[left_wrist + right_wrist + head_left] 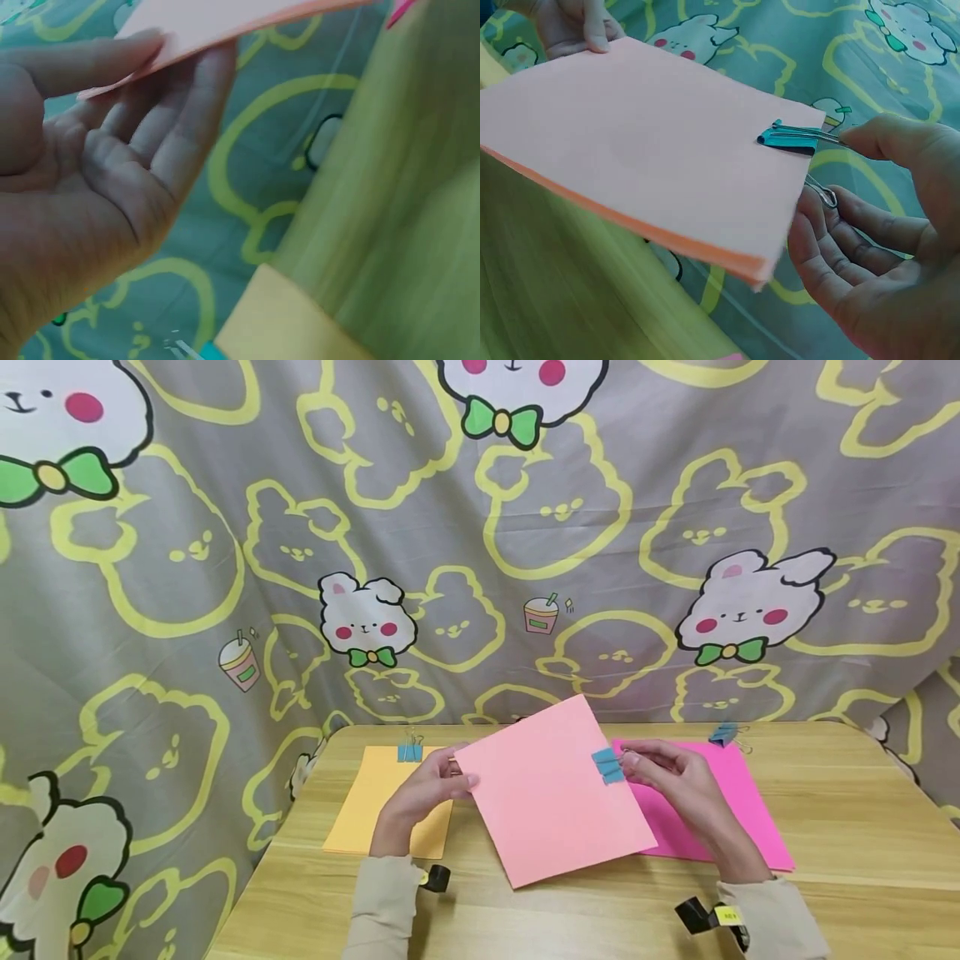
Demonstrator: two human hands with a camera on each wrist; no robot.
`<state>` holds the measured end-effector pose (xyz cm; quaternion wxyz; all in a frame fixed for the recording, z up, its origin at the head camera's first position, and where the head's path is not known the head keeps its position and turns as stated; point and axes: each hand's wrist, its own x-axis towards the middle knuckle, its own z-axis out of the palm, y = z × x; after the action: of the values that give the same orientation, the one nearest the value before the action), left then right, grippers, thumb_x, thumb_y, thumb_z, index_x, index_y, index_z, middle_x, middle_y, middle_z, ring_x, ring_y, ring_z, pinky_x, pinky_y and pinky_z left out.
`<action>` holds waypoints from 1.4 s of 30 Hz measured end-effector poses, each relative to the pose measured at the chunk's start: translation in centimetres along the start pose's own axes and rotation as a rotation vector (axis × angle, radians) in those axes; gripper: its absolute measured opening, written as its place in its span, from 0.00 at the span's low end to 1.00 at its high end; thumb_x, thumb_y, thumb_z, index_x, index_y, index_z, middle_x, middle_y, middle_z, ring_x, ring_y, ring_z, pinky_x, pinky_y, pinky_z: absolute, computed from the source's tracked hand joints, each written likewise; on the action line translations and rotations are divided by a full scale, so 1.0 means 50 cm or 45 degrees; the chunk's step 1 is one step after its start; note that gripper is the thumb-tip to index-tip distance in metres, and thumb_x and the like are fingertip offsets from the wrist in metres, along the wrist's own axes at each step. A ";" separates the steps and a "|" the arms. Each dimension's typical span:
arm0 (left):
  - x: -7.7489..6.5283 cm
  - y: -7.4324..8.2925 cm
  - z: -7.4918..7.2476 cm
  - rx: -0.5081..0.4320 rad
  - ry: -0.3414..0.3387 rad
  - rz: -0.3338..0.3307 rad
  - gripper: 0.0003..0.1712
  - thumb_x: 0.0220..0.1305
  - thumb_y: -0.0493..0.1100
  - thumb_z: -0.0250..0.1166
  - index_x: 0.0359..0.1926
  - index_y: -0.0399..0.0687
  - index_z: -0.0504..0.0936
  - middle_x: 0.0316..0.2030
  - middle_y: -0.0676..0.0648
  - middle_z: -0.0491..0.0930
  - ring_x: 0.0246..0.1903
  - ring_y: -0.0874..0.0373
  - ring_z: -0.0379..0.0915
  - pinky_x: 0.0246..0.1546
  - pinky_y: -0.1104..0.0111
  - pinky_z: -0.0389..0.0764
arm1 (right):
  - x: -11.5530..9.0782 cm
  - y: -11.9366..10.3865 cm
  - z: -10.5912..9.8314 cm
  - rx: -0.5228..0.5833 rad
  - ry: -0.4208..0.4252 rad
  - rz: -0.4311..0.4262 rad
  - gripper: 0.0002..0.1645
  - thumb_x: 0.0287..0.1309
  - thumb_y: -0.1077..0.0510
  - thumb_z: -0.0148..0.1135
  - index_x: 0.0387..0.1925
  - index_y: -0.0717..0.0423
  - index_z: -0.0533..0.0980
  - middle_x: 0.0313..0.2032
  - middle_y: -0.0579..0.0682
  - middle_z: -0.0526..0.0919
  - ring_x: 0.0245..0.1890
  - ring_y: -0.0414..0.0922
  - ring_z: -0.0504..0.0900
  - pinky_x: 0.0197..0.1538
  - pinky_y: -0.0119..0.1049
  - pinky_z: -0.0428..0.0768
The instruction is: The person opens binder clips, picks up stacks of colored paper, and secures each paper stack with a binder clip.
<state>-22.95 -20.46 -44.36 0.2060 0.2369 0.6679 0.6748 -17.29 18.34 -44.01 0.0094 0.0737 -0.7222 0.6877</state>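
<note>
A stack of salmon-pink paper (551, 793) is held tilted above the table. My left hand (431, 787) pinches its left edge, thumb on top and fingers beneath, as the left wrist view confirms. On the opposite edge sits a blue binder clip (607, 766). The right hand (682, 781) pinches the clip's wire handles; in the right wrist view the thumb is on the upper handle (821, 135) and fingers are at the lower one. The clip's body (791, 140) lies over the paper's edge.
On the wooden table (862, 827), yellow-orange paper (352, 814) with a blue binder clip (410, 752) lies at left. Magenta paper (742, 797) lies at right, partly behind my right hand, with another blue clip (723, 733) at its far edge. A patterned curtain (465, 527) hangs behind.
</note>
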 end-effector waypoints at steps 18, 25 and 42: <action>0.027 0.043 0.096 0.383 -0.110 -0.039 0.08 0.75 0.31 0.56 0.50 0.31 0.77 0.21 0.52 0.70 0.23 0.62 0.61 0.30 0.71 0.64 | -0.002 -0.010 0.047 -0.148 -0.143 -0.038 0.23 0.70 0.53 0.66 0.57 0.66 0.79 0.52 0.60 0.85 0.45 0.44 0.88 0.49 0.37 0.84; 0.039 0.040 0.128 0.320 0.047 -0.016 0.08 0.75 0.31 0.57 0.47 0.29 0.80 0.23 0.39 0.77 0.23 0.56 0.63 0.28 0.70 0.63 | -0.006 -0.013 0.052 -0.197 -0.156 -0.034 0.21 0.70 0.53 0.66 0.56 0.63 0.80 0.53 0.61 0.84 0.44 0.44 0.88 0.49 0.35 0.84; 0.046 0.000 0.103 0.146 0.316 -0.107 0.07 0.76 0.27 0.52 0.48 0.29 0.75 0.31 0.43 0.81 0.30 0.57 0.75 0.32 0.68 0.76 | 0.037 -0.008 -0.085 -0.669 0.174 -0.090 0.28 0.73 0.47 0.61 0.59 0.67 0.77 0.46 0.63 0.86 0.36 0.36 0.85 0.39 0.29 0.83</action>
<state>-21.75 -14.97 -44.28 0.1360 0.1350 0.7350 0.6504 -19.46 22.37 -43.17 0.1010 0.0471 -0.8705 0.4794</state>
